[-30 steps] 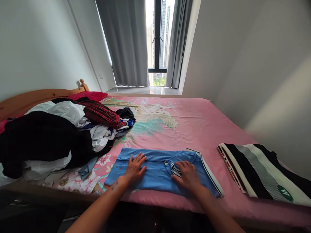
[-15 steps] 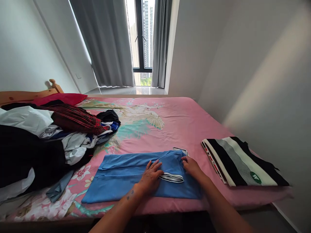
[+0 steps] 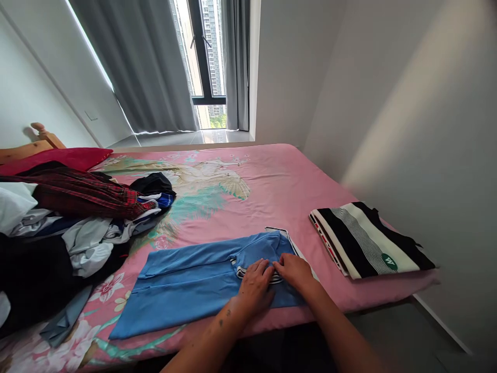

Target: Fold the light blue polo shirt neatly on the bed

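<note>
Okay, both your hands are on the folded blue short-sleeved shirt [image 3: 178, 292], which lies along the near edge of the bed [image 3: 272, 207], left of its near right corner. Your left hand [image 3: 254, 285] is palm down, fingers extended and close together, resting over the black-and-white striped sleeve cuff [image 3: 240, 270]; nothing gripped that shows. Your right hand [image 3: 293, 272] is just beside it, fingers bent down onto the cloth near the same cuff; can't tell if you're pinching fabric or only pressing. Shirt's folded lengthwise, hem end toward the left, sleeve turned in on top, black-and-white trim [image 3: 295, 246] sticking out at its right end.

Right of that, well apart from your hands: folded clothes stack [image 3: 357, 241] by the bed's near right corner, its top garment cream and black with a thin-striped grey band and a round green patch [image 3: 389, 261] with a white letter. Left side of the bed has the loose clothes pile: red plaid garment [image 3: 89, 196], black garment [image 3: 34, 274], white garment [image 3: 91, 243], plus a grey-blue cloth [image 3: 66, 316] near the near edge. Behind the pile, red pillow [image 3: 62, 158] against the wooden headboard [image 3: 25, 151]. Beyond the bed's far edge, grey curtains [image 3: 135, 62] flank the window [image 3: 200, 46].
</note>
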Demonstrator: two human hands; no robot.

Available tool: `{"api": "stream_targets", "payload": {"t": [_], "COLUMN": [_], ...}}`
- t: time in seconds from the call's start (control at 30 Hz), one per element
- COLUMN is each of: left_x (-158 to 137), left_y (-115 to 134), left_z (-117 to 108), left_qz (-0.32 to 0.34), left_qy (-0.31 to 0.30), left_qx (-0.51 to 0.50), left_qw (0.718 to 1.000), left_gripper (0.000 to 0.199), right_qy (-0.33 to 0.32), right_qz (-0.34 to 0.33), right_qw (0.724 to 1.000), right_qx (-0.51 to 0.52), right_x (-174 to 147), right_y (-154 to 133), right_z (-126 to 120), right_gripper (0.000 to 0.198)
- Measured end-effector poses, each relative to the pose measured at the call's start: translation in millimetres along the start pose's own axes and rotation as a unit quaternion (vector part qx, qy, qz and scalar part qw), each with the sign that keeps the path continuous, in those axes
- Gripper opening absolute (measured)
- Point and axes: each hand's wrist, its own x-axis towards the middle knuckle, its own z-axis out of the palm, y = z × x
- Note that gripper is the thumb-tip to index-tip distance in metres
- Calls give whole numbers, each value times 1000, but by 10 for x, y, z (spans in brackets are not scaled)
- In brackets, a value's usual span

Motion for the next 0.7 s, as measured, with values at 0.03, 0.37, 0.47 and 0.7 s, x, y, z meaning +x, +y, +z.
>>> {"api": "stream_targets", "payload": {"t": [0.03,0.37,0.47,0.7], "left_x": [15,115,155,287], "left_y": [12,9,3,-27], "left_z": [36,43,-16,-159], "left_qz": [-13,-98,-115,-208], "left_qy": [9,118,153,240], "left_qx": [-5,-143,-233,-433], "left_qw": [1000,978,954,843], "left_gripper": [51,29,27,34], "right_qy": [-5,-82,15,62], "right_qz": [-3,7,-25,-347], "right_qw": [1000,902,935,931], "right_qx": [0,425,353,93], "right_x": [-18,-78,-156,-222], "right_y": [-1,69,95,-90], "right_z": [0,83,87,197], "right_gripper": [26,29,27,26]}}
